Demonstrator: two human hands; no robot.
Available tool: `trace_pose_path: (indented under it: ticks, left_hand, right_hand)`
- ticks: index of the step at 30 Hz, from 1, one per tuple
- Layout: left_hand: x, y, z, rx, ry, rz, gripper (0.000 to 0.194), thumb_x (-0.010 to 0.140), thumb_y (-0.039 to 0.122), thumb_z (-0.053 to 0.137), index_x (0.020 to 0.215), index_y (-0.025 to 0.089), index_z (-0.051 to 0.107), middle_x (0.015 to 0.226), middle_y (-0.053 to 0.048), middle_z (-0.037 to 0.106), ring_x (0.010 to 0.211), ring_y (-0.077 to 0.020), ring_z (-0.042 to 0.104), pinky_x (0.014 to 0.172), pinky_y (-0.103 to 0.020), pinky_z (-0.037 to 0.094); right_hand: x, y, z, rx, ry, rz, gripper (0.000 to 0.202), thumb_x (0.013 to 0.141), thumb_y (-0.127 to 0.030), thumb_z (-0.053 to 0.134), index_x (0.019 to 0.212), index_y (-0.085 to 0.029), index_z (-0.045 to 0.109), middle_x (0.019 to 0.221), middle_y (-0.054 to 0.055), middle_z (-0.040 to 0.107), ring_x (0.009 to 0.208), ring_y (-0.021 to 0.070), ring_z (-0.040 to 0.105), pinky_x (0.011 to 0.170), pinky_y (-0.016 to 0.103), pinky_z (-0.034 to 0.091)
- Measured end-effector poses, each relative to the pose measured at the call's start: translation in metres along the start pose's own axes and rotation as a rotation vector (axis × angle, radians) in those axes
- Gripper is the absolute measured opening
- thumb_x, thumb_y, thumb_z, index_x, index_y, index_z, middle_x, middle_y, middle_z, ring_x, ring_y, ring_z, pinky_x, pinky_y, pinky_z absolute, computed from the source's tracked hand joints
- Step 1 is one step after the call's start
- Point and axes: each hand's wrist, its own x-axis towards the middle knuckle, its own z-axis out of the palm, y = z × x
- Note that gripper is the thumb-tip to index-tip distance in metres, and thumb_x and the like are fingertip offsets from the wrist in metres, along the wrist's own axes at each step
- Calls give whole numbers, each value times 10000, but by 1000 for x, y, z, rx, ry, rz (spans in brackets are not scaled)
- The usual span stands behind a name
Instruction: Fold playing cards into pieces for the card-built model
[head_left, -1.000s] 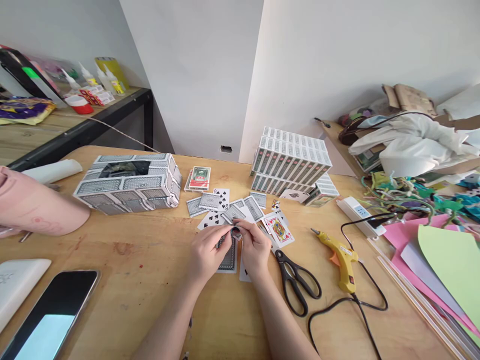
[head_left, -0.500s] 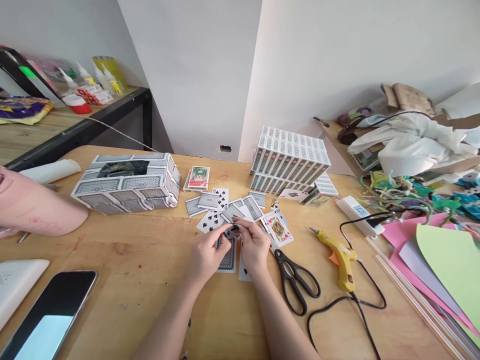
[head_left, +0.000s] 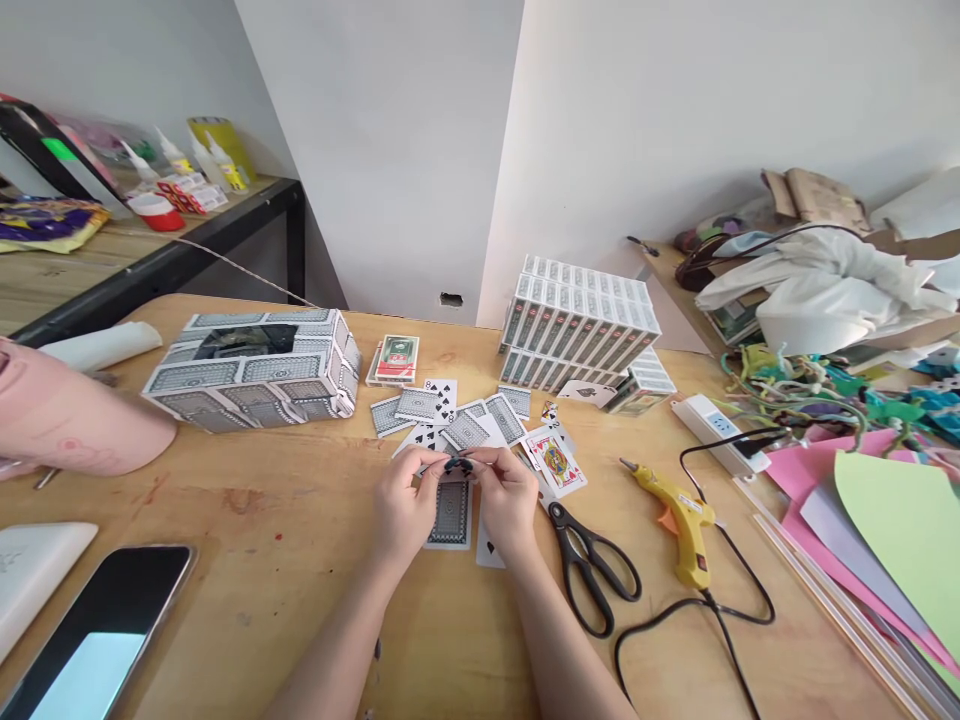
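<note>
Between my two hands is a small curved playing card piece (head_left: 459, 467), its dark patterned side and some white showing. My left hand (head_left: 405, 503) pinches its left end, and my right hand (head_left: 508, 500) pinches the right end. Under it a patterned card (head_left: 451, 518) lies face down on the table, and another card (head_left: 490, 553) is partly covered by my right hand. Just beyond my fingers several cards (head_left: 465, 430) lie spread, some face up. A jack-like face card (head_left: 557, 462) rests to the right, by black-handled scissors (head_left: 592, 570).
A card-covered box (head_left: 255, 370) stands at the left, stacked card packs (head_left: 577, 315) at the back right. A yellow glue gun (head_left: 682, 520) with its cable lies right of the scissors. A phone (head_left: 105, 630) and pink cup (head_left: 82, 410) are at the left.
My left fingers have shifted from over the card piece to its left end. The piece now shows more openly as a curve between both hands.
</note>
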Motion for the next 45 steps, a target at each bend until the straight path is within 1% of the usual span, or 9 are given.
trace_pose_path:
  ticks: [8, 14, 20, 23, 26, 31, 39, 41, 45]
  left_hand:
    - [1, -1, 1, -280, 21, -296, 223, 753, 374, 610, 751, 154, 644, 681, -19, 647, 631, -137, 585, 584, -228, 465]
    - [5, -6, 0, -268, 124, -380, 261, 748, 402, 607, 766, 143, 635, 708, -39, 658, 668, -155, 607, 604, -241, 479]
    - [3, -7, 3, -273, 34, -274, 341, 735, 335, 637, 1037, 182, 593, 917, -68, 674, 805, -177, 646, 710, -290, 521]
    - [-2, -8, 5, -169, -21, -217, 263, 798, 313, 557, 1021, 183, 606, 918, -79, 686, 814, -190, 654, 732, -305, 517]
    - [-4, -8, 6, -65, -43, -154, 291, 846, 319, 477, 1066, 186, 614, 998, -104, 687, 899, -215, 648, 787, -324, 502]
    - [-4, -9, 5, 35, -59, -82, 395, 890, 289, 387, 1255, 198, 504, 1198, -114, 608, 1033, -210, 603, 855, -323, 474]
    - [-2, -9, 3, 41, -5, -141, 350, 902, 233, 348, 1233, 186, 447, 1082, -118, 636, 926, -196, 629, 749, -309, 498]
    - [-3, -8, 2, 14, -51, -141, 286, 907, 245, 350, 1158, 199, 478, 1025, -96, 650, 885, -187, 637, 735, -309, 503]
    - [-2, -4, 0, 58, -101, -20, 244, 891, 237, 413, 1108, 224, 523, 1071, -72, 637, 962, -185, 613, 800, -319, 500]
  right_hand:
    - [1, -4, -1, 176, -78, 155, 215, 726, -357, 620, 629, -173, 567, 507, -39, 503, 468, 93, 425, 465, 215, 360]
    - [-5, -4, 7, 36, -145, 117, 234, 705, -335, 650, 872, -171, 637, 731, 38, 679, 652, 171, 612, 600, 271, 482]
    - [-3, -4, 8, -89, -120, 110, 234, 778, -334, 555, 905, -179, 676, 837, 58, 710, 729, 209, 635, 644, 289, 493]
    - [-1, -6, 6, -103, -139, 76, 192, 792, -316, 529, 806, -184, 667, 736, 22, 680, 679, 187, 604, 614, 257, 467]
    - [-1, -6, 4, -70, -162, 85, 211, 796, -333, 514, 768, -181, 657, 676, 0, 641, 617, 165, 554, 558, 239, 444]
    - [1, -5, 3, 46, -189, 147, 251, 799, -374, 522, 878, -199, 683, 726, 5, 643, 638, 166, 541, 569, 255, 465]
    - [0, -7, 3, 369, -381, 250, 277, 761, -457, 600, 733, -182, 610, 615, -15, 537, 560, 118, 461, 550, 236, 398]
    - [0, -9, 2, 412, -427, 288, 285, 742, -462, 629, 744, -182, 573, 624, -26, 505, 544, 99, 421, 525, 220, 362]
    - [2, -13, 2, 349, -452, 298, 336, 705, -482, 662, 711, -174, 530, 569, -53, 441, 491, 72, 342, 468, 205, 282]
